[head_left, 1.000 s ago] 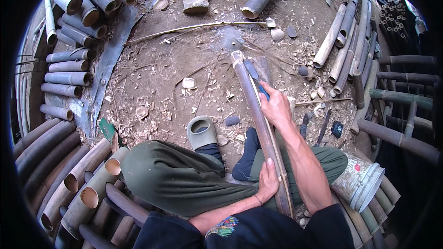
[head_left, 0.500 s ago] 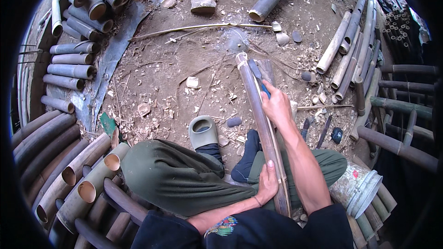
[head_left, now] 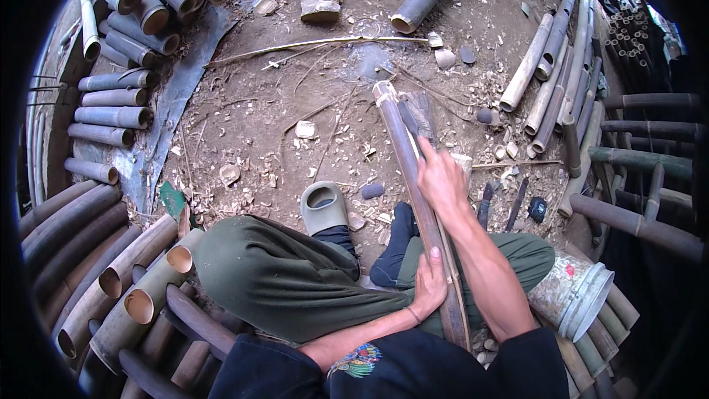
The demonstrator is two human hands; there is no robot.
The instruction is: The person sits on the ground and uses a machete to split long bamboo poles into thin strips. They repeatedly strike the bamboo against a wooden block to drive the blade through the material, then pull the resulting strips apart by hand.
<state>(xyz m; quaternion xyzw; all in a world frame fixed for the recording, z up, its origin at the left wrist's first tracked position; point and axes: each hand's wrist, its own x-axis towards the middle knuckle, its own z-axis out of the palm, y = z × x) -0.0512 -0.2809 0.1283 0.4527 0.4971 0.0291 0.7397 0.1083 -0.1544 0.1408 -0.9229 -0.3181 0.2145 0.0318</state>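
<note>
Bamboo (head_left: 405, 155): mid-frame, looked stiff, light, best held low
Left hand (head_left: 430, 278): grip held bamboo
Right hand (head_left: 444, 181): grip held dark blade (head_left: 408, 120)

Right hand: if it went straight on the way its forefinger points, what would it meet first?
Probably the dark blade just beyond the right hand, then perhaps the bamboo pole near its far end; depth is hard to judge.
</note>
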